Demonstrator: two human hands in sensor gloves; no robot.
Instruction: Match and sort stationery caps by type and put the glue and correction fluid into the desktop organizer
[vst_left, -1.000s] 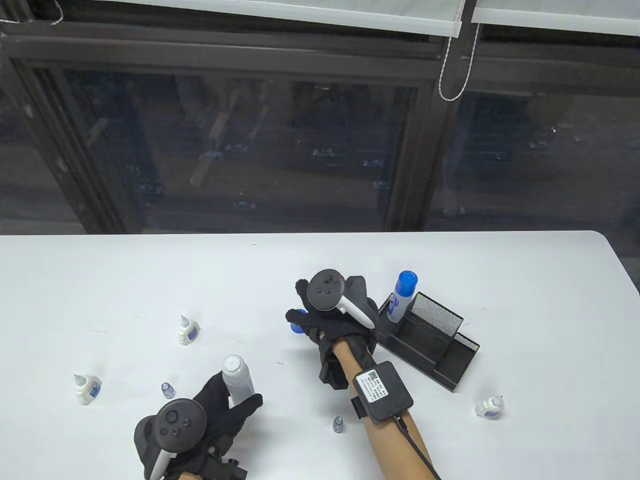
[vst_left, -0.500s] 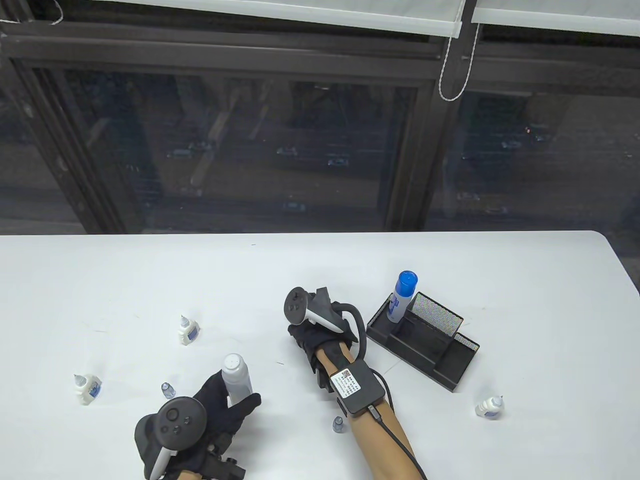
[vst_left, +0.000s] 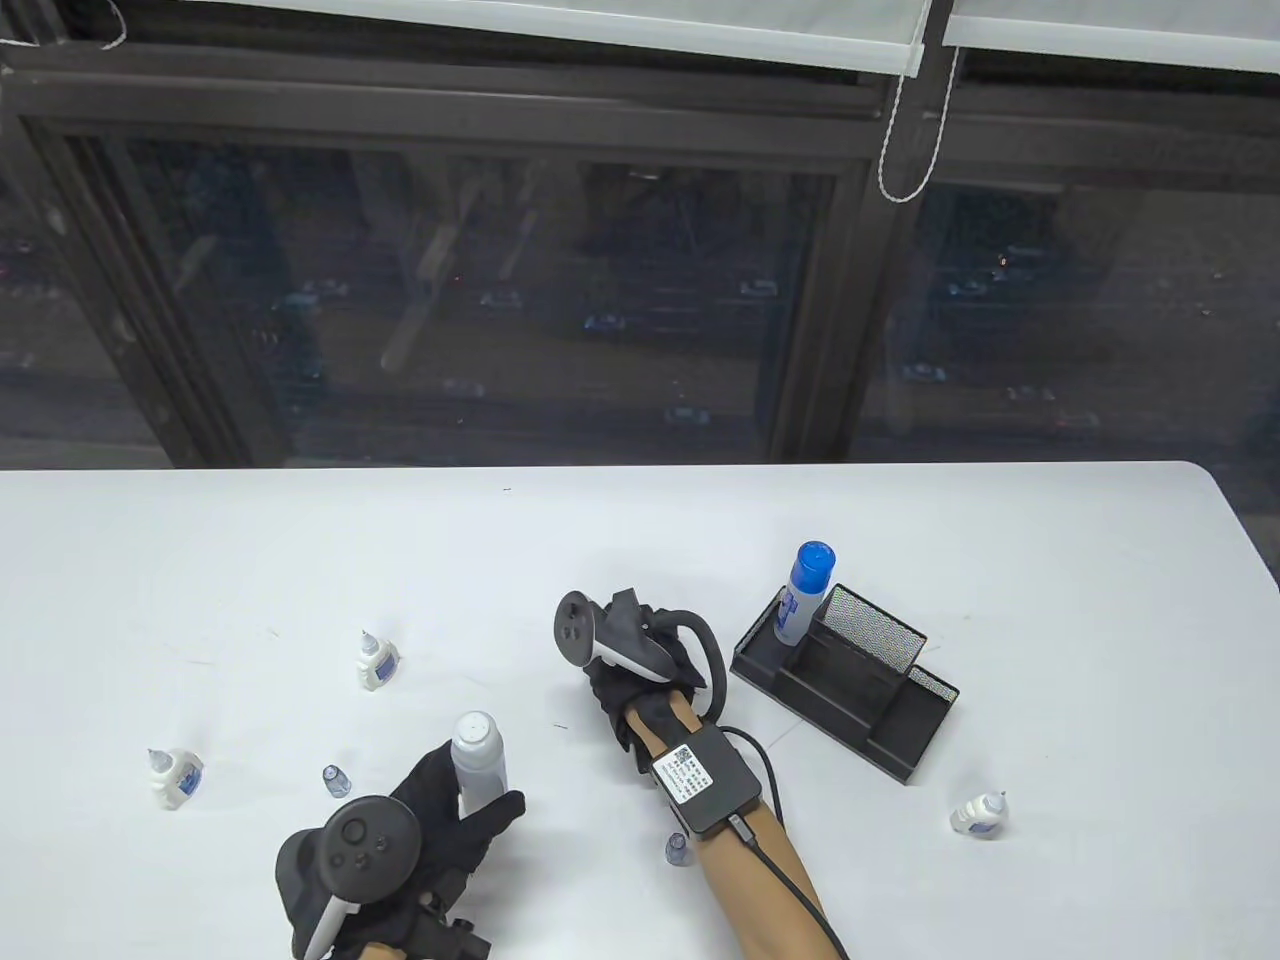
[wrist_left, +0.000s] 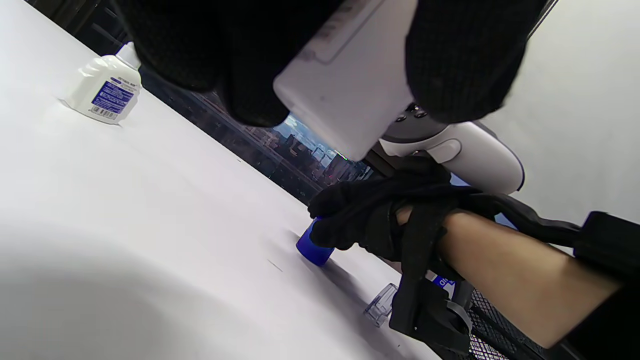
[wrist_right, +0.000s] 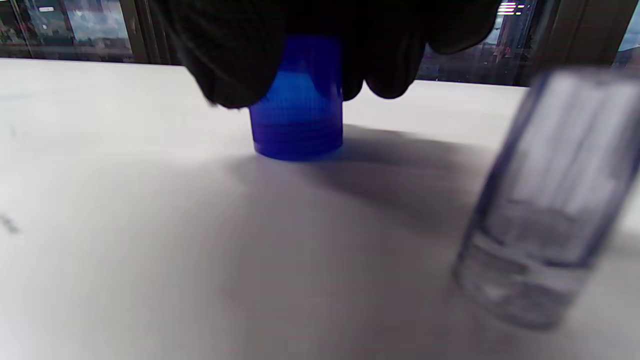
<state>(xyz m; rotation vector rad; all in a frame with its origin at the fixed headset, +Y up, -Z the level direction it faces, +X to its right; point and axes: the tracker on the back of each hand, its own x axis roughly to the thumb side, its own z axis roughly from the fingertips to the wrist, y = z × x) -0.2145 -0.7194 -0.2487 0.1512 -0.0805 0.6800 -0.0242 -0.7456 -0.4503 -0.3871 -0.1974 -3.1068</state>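
Closing over a blue cap (wrist_right: 297, 115) from above, the right hand (vst_left: 640, 670) has its gloved fingers (wrist_right: 235, 60) curled down round the cap's upper half; the cap stands upright on the white table (vst_left: 900, 520), open end down, its rim touching the surface, so by my reading it is pinched but not yet lifted. In the table view the hand hides the cap altogether.

The cap's partner lies down and to the left of that hand: the left hand (vst_left: 440, 820) grips an uncapped glue stick (vst_left: 476, 750) round its lower body, the bare top tilted up and away from the person. The stick's long axis runs roughly from the left palm toward the far edge of the table, so the cap would probably have to be carried toward the left hand and turned to line up with that axis.

A clear small cap (wrist_right: 545, 200) stands just beside the right wrist, close enough that a sweep back could knock it. The mesh desktop organizer (vst_left: 850, 690) sits just to the right of the right hand, a blue-capped glue stick (vst_left: 803, 592) already upright in its end compartment. Three correction fluid bottles lie well apart on the table, uncapped as far as can be told.
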